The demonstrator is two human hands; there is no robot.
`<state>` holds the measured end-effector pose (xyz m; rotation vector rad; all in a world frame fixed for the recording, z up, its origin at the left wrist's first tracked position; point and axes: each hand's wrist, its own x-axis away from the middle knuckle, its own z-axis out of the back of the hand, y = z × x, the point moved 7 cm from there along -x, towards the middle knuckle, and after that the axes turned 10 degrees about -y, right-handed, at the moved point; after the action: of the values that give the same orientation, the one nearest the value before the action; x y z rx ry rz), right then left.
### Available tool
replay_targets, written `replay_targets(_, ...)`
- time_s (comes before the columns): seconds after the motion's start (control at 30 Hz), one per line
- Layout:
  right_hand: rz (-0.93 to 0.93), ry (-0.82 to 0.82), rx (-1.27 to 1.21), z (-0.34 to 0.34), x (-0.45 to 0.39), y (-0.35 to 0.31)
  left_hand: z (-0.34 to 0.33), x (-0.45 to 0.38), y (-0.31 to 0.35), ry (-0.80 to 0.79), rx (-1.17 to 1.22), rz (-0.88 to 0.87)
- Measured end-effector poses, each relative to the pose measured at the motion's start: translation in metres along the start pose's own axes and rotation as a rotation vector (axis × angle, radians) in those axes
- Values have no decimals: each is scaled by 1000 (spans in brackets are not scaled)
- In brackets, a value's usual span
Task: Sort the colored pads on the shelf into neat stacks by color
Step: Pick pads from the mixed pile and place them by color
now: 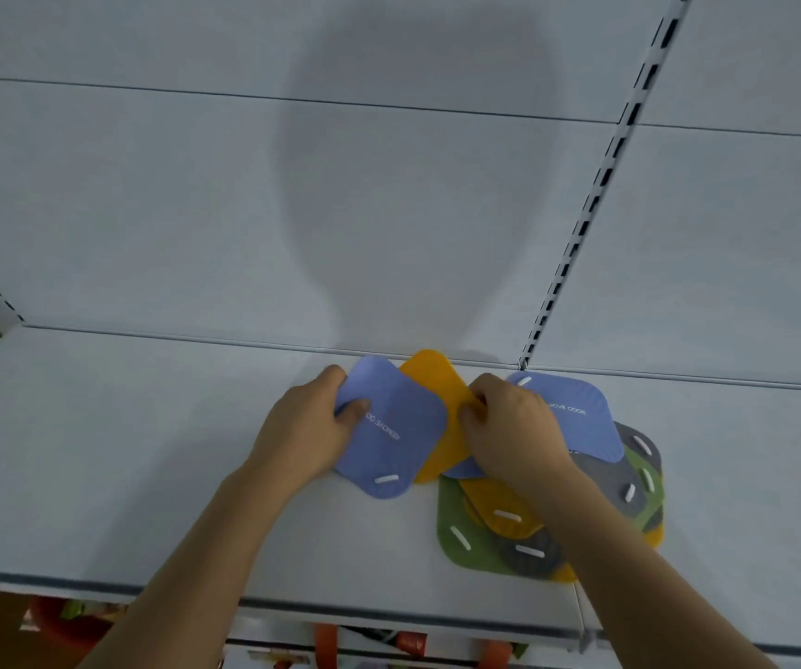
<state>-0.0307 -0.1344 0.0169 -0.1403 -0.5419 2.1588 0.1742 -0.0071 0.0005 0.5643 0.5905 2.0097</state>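
Shelf [147, 451]: pale grey, white back panel.
Left hand [311, 427]: gripping blue pad [398, 437].
Right hand [509, 427]: pinching orange pad [437, 383].
Pile [630, 485]: mixed colours, overlapping, beneath right hand.

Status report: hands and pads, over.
Left hand grips blue pad. Right hand pinches orange pad. Mixed pile unsorted at right.

The shelf [147, 451] is pale grey; the pads are blue [398, 427], orange [437, 379], green [451, 514] and dark grey [601, 475], with white marks.
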Motion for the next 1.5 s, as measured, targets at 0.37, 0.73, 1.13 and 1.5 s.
replay_targets(0.37, -163, 304, -339, 54, 96, 60, -5, 0, 36, -170, 571, -224)
replay_targets(0.73, -433, 616, -546, 99, 230, 172, -102, 18, 196, -303, 652, -433)
replay_targets(1.13, -620, 874, -625, 173, 414, 390, -299, 102, 441, -504, 679, -547)
replay_targets(1.5, -734, 992, -670, 227, 470, 570, -455, 103, 602, -564, 610, -547)
